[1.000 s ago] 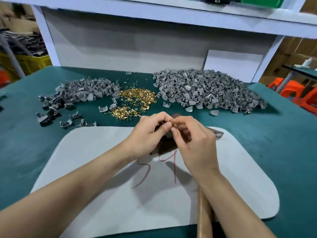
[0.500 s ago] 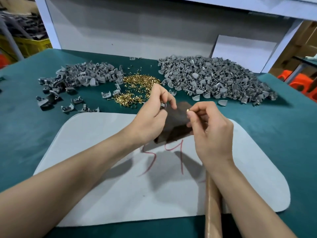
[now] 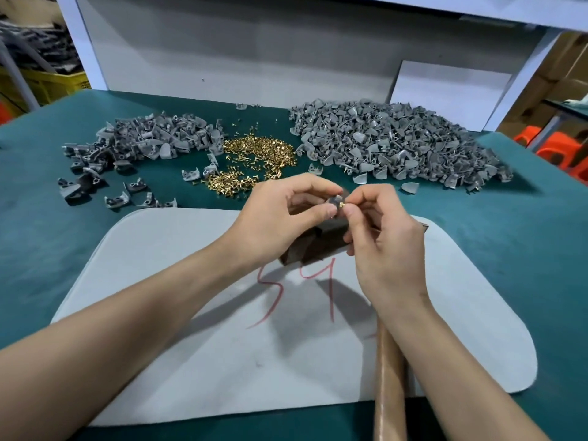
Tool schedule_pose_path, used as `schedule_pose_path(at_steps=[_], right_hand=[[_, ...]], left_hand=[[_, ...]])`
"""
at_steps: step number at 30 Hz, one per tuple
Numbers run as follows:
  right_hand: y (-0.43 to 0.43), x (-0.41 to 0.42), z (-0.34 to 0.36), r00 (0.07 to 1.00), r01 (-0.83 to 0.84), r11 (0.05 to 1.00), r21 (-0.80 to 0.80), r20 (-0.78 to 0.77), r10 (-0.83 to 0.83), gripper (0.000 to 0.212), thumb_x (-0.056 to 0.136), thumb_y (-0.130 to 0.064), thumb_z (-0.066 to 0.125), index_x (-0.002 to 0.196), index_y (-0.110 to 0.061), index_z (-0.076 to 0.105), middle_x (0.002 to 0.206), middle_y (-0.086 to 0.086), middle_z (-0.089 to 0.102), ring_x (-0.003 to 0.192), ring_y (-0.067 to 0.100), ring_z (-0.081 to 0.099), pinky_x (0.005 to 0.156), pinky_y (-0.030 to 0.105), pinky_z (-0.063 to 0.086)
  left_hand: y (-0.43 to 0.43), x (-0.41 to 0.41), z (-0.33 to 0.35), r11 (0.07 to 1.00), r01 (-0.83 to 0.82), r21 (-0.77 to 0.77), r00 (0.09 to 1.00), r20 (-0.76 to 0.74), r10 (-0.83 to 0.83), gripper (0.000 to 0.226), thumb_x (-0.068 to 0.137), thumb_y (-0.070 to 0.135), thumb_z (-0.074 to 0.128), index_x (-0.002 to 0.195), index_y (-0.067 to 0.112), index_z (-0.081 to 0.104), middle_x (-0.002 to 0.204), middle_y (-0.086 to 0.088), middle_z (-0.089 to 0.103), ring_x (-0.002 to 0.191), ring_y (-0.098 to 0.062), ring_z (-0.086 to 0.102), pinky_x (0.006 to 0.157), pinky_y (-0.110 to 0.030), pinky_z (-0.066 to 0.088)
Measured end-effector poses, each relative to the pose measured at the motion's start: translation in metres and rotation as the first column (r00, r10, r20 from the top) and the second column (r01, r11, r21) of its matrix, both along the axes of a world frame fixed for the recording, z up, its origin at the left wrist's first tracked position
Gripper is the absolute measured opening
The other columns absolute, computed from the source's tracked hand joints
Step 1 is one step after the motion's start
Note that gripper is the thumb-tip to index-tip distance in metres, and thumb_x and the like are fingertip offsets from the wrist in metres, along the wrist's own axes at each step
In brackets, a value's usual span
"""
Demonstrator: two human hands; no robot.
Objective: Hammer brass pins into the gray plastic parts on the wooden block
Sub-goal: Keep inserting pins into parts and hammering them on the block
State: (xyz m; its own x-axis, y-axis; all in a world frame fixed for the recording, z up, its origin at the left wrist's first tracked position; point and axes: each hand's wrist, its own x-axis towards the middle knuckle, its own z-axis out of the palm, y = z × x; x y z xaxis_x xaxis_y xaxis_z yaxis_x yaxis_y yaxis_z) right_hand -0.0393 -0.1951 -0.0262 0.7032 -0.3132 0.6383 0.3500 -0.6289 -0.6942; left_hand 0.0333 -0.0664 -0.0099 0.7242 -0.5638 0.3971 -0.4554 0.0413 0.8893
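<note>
Over the middle of the pale gray mat (image 3: 191, 281), in the head view, both hands meet just above a dark wooden block (image 3: 321, 243). The left hand (image 3: 280, 214) pinches a small gray plastic part (image 3: 335, 198) between its thumb and curled fingers, lifted clear of the block. The right hand (image 3: 381, 237) pinches a single brass pin (image 3: 343, 204) between thumb and forefinger, holding it right against the part; whether the pin already sits in the part cannot be told. The block rests on the mat, partly hidden by both hands, just beyond a red scrawl (image 3: 331, 288) drawn on the mat.

A brown handle (image 3: 389, 377) lies on the mat under the right wrist and forearm, its far end hidden by the hand.

The mat lies on a green table (image 3: 63, 186). Beyond the hands, a loose heap of brass pins (image 3: 257, 157) sits between two heaps of gray parts: a large pile (image 3: 391, 141) to the right and a smaller, more scattered pile (image 3: 152, 138) to the left. A few stray parts lie near the mat's far left edge.
</note>
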Motion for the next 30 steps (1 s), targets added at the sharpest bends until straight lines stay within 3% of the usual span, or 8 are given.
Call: schedule_pose_path(at_steps=[2,6,11,16,19,23,28,30], right_hand=[[-0.0002,-0.0001,0.0010,1.000,-0.013,1.000,0.003,-0.012,0.013,0.010,0.091,-0.015,0.049,0.089,-0.025,0.050,0.071,-0.010,0.054,0.063,0.013,0.053,0.061,0.031,0.047],[-0.0004,-0.0007,0.0028,1.000,-0.018,1.000,-0.005,-0.021,0.018,0.020,0.092,-0.010,0.049,0.087,-0.030,0.048,0.079,0.001,0.060,0.070,0.022,0.059,0.064,0.043,0.053],[-0.0027,0.0007,-0.0011,0.998,-0.065,0.996,0.064,-0.017,0.066,0.016,0.092,-0.001,0.051,0.090,-0.016,0.053,0.086,0.010,0.059,0.077,0.027,0.063,0.063,0.031,0.058],[-0.0032,0.0013,-0.0016,0.992,-0.116,0.976,0.182,-0.026,0.123,0.009,0.089,-0.010,0.052,0.085,-0.018,0.053,0.087,0.006,0.062,0.083,0.028,0.064,0.076,0.044,0.057],[-0.0003,0.0012,-0.0007,0.991,-0.133,0.965,0.226,-0.005,0.137,0.013,0.088,-0.011,0.053,0.084,-0.023,0.055,0.086,0.001,0.063,0.082,0.021,0.064,0.077,0.035,0.058],[0.0026,-0.0012,0.0006,0.983,-0.178,0.930,0.321,0.016,0.183,0.017,0.088,-0.007,0.053,0.084,-0.023,0.056,0.086,-0.002,0.062,0.081,0.012,0.064,0.077,0.029,0.056],[0.0028,-0.0010,0.0058,0.985,-0.156,0.898,0.411,0.002,0.170,0.023,0.090,0.005,0.055,0.081,-0.016,0.059,0.095,0.022,0.060,0.079,0.019,0.066,0.071,0.025,0.056],[0.0033,-0.0009,0.0078,0.980,-0.168,0.852,0.496,-0.011,0.200,0.020,0.090,0.007,0.055,0.080,-0.011,0.060,0.090,0.020,0.062,0.073,0.017,0.067,0.068,0.022,0.055]], left_hand=[[0.0004,-0.0013,0.0013,1.000,0.005,0.017,1.000,-0.008,-0.004,0.030,0.083,-0.001,0.068,0.110,0.011,0.066,0.100,-0.005,0.070,0.096,-0.017,0.068,0.093,-0.027,0.053],[0.0029,-0.0015,0.0030,1.000,0.018,0.018,0.999,-0.031,-0.018,0.032,0.085,-0.003,0.065,0.116,0.005,0.066,0.107,-0.004,0.071,0.099,-0.011,0.067,0.093,-0.020,0.051],[0.0024,-0.0003,0.0048,0.998,0.062,0.019,0.996,-0.069,-0.061,0.032,0.090,-0.009,0.054,0.113,0.010,0.065,0.102,-0.001,0.070,0.092,-0.005,0.068,0.086,-0.019,0.053],[0.0041,0.0052,0.0062,0.994,0.103,-0.023,0.982,-0.154,-0.106,0.043,0.085,-0.005,0.063,0.123,0.014,0.058,0.106,0.002,0.070,0.092,-0.003,0.067,0.085,-0.016,0.052],[0.0038,0.0075,0.0061,0.995,0.098,-0.007,0.979,-0.179,-0.097,0.035,0.083,0.002,0.067,0.113,0.019,0.065,0.105,0.010,0.071,0.096,-0.003,0.068,0.088,-0.016,0.051],[0.0045,0.0081,0.0066,0.989,0.138,-0.046,0.962,-0.232,-0.145,0.020,0.083,0.000,0.064,0.099,0.011,0.070,0.089,0.004,0.075,0.085,-0.009,0.070,0.078,-0.019,0.054],[0.0047,0.0081,0.0066,0.987,0.149,-0.060,0.956,-0.245,-0.160,0.017,0.078,0.005,0.066,0.094,0.009,0.068,0.082,0.004,0.074,0.077,-0.008,0.069,0.072,-0.017,0.054],[0.0048,0.0082,0.0066,0.987,0.148,-0.067,0.955,-0.252,-0.160,0.020,0.074,0.010,0.068,0.094,0.008,0.068,0.081,0.002,0.075,0.076,-0.009,0.070,0.071,-0.017,0.053]])
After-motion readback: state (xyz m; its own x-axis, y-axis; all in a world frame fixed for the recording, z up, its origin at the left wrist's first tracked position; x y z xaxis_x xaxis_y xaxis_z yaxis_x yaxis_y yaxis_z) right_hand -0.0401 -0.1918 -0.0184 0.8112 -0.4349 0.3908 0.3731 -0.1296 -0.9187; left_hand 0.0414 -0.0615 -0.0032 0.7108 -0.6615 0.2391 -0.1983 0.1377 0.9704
